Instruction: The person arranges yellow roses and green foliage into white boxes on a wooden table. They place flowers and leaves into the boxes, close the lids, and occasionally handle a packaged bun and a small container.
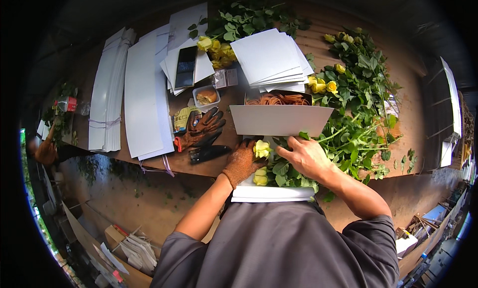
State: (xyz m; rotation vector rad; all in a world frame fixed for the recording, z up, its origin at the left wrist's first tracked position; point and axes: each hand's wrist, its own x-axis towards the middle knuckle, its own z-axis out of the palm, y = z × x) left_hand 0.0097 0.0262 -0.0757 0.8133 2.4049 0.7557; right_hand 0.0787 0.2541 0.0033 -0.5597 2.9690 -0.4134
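Note:
My left hand (241,164), in a brown work glove, is closed around the side of a yellow rose (262,149), its thumb between that bloom and a second yellow rose (260,177) just below. My right hand (309,158) is bare, with its fingers bent inward over the green rose leaves (285,174); what lies between its fingertips is hidden. Folded white sheets (273,194) lie against my front, under the roses. Beyond both hands, an upright white board (281,120) stands before a box of orange-brown rubber bands (279,99).
Leafy yellow roses (361,89) cover the table's right side. White sheets (271,56) are stacked behind the box. At left lie tied card stacks (106,91), a phone (186,66), a food tub (205,97), dark gloves (201,129) and a black object (209,153). Another person's gloved hand (46,151) shows far left.

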